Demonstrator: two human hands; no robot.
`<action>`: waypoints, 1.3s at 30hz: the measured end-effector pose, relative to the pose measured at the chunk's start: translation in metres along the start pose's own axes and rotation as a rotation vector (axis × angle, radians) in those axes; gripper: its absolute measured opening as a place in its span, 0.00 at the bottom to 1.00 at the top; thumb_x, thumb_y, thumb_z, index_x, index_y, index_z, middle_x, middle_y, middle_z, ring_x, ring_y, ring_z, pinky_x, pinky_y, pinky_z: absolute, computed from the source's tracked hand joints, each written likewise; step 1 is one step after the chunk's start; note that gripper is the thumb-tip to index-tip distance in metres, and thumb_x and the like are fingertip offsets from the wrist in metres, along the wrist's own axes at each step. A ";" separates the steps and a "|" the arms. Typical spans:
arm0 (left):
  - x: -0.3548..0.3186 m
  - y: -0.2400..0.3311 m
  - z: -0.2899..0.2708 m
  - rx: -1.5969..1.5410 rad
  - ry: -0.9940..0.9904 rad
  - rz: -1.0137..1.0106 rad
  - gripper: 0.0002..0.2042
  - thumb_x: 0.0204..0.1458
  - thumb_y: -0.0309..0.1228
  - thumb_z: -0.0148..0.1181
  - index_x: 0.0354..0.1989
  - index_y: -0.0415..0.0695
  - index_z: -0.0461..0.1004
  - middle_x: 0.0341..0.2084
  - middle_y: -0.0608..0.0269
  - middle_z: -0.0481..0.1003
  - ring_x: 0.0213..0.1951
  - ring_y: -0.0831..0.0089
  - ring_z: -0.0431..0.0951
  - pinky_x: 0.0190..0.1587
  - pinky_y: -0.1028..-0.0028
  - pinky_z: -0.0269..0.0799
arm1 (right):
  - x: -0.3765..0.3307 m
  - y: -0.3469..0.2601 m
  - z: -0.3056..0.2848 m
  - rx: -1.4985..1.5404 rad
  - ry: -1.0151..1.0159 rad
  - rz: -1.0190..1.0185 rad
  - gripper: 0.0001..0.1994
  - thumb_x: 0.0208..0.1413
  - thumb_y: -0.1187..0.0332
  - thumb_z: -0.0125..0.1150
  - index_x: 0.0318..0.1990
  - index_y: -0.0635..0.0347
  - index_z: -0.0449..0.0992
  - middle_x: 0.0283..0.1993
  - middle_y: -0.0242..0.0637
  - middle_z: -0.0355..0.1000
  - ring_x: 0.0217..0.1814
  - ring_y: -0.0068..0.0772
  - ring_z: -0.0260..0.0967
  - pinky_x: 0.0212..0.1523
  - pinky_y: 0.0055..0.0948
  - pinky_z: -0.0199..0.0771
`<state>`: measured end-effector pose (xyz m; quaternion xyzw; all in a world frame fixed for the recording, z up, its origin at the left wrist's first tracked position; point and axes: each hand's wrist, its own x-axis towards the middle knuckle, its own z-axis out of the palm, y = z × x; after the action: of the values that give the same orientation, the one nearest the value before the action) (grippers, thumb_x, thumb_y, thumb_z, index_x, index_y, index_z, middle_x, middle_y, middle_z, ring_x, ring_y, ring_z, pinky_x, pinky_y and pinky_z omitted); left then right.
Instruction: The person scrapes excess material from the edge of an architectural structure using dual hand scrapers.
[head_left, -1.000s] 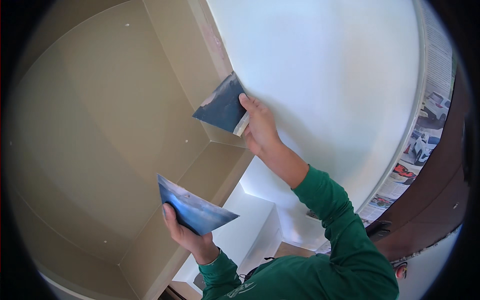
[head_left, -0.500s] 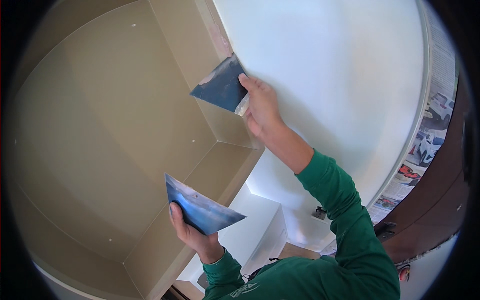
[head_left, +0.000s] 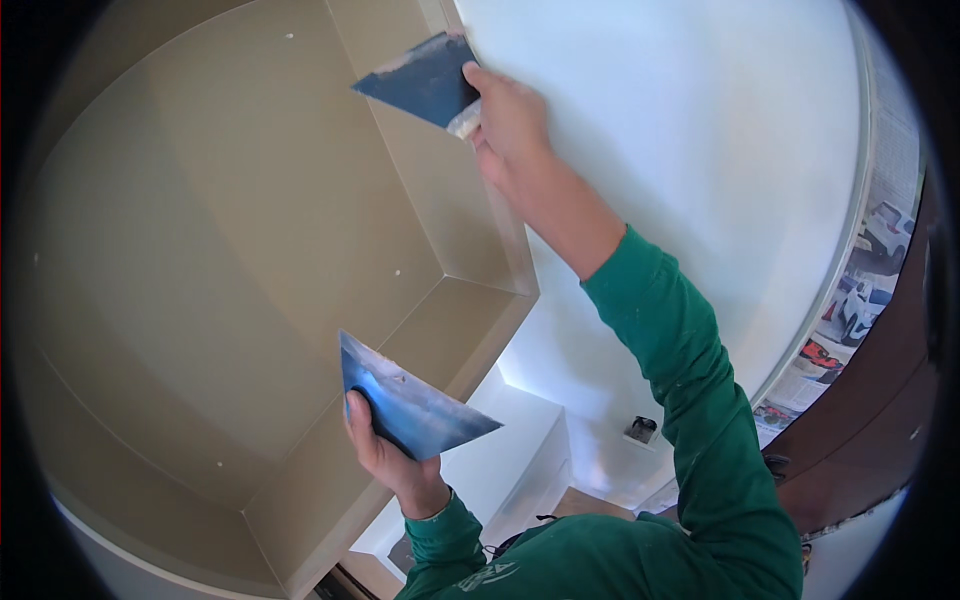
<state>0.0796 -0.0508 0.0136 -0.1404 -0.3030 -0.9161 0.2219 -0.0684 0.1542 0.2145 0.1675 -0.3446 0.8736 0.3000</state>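
My right hand (head_left: 515,120) is clamped on a dark, paste-smeared, trapezoid metal blade (head_left: 415,85) high along the right-hand edge of a beige, box-shaped recess (head_left: 240,250), probably to follow that edge; whether blade and edge touch, I can't tell. My left hand (head_left: 392,465) grips a blue-sheened metal blade (head_left: 405,408) before the recess's lower edge, perhaps tilted to keep its pale paste handy.
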 end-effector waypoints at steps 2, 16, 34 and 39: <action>0.000 0.000 0.001 0.013 -0.013 -0.027 0.16 0.65 0.40 0.54 0.53 0.42 0.73 0.43 0.59 0.79 0.42 0.68 0.81 0.44 0.68 0.78 | 0.009 -0.015 0.016 0.033 -0.029 0.000 0.13 0.63 0.67 0.60 0.48 0.69 0.75 0.42 0.38 0.73 0.42 0.29 0.69 0.41 0.31 0.69; 0.008 -0.034 0.050 -0.299 -0.159 -0.826 0.12 0.64 0.36 0.55 0.50 0.42 0.75 0.39 0.58 0.81 0.37 0.67 0.83 0.41 0.70 0.81 | -0.153 -0.114 -0.069 -1.288 -0.875 -1.368 0.09 0.56 0.73 0.62 0.44 0.63 0.81 0.45 0.41 0.81 0.44 0.38 0.80 0.46 0.31 0.80; 0.012 0.003 0.036 -0.634 -0.054 -0.714 0.13 0.68 0.38 0.49 0.50 0.41 0.72 0.35 0.59 0.79 0.32 0.67 0.84 0.23 0.74 0.80 | -0.141 -0.141 -0.072 -1.421 -1.286 -1.453 0.10 0.53 0.72 0.64 0.43 0.59 0.80 0.43 0.40 0.79 0.44 0.36 0.77 0.45 0.32 0.79; 0.018 0.001 0.043 -0.391 -0.064 -0.500 0.14 0.67 0.37 0.52 0.51 0.40 0.74 0.41 0.59 0.80 0.37 0.67 0.83 0.36 0.74 0.81 | -0.141 -0.137 -0.060 -1.145 -0.477 -0.248 0.10 0.63 0.67 0.59 0.49 0.61 0.76 0.44 0.35 0.77 0.41 0.29 0.75 0.43 0.27 0.77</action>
<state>0.0696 -0.0308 0.0552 -0.1303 -0.1534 -0.9782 -0.0508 0.1221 0.2183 0.1708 0.2094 -0.7929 0.4482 0.3559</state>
